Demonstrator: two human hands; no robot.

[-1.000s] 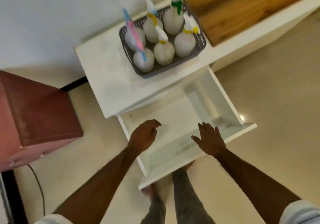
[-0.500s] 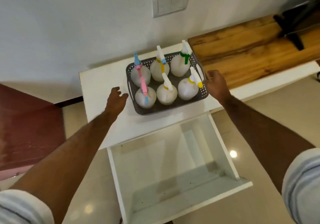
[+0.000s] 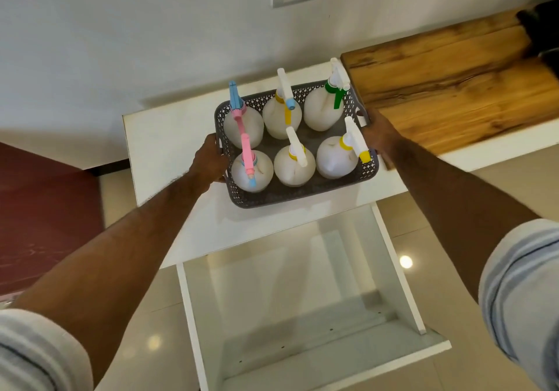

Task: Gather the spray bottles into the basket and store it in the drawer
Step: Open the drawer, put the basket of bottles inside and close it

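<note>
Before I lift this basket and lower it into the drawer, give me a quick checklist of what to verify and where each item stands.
1. All bottles in the basket: ok, six spray bottles stand inside it, none left on the white cabinet top.
2. Left hand on the basket's left end: ok, at the handle slot.
3. Right hand on the right end: ok, at the handle; how firm either grip is, cannot tell.
4. Drawer open: ok, pulled out below the cabinet top.
5. Drawer free of clutter: ok, nothing shows inside.
6. Tall nozzles clear when the drawer shuts: cannot tell.
</note>
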